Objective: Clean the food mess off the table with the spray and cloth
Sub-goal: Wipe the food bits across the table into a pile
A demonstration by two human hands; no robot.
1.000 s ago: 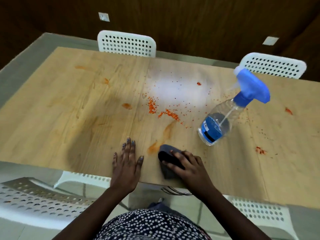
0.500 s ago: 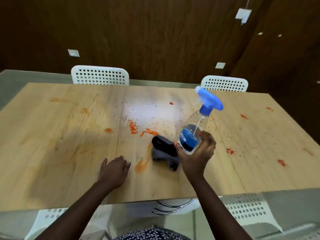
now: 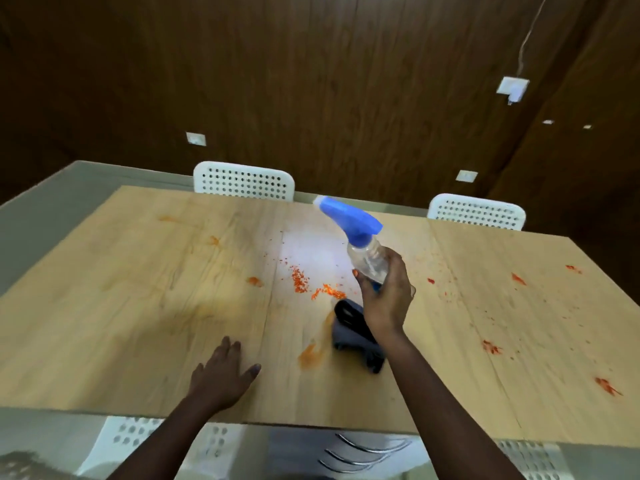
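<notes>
While my right hand (image 3: 384, 299) grips the spray bottle (image 3: 363, 249) by its clear body at centre frame, nozzle aimed toward the upper left, I judge I am at the spraying step. Just below lies the dark cloth (image 3: 349, 332), beside an orange smear (image 3: 311, 353). My left hand (image 3: 221, 374) rests flat, fingers spread, on the surface (image 3: 121, 306). Next, I should shift my grip up to the trigger and wet the orange crumbs (image 3: 304, 284).

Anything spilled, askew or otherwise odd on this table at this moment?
Yes. Orange-red food crumbs lie scattered mid-table, with an orange smear beside the crumpled dark cloth and red splotches toward the right edge. The right hand holds the spray bottle tilted; the left hand rests flat.
</notes>
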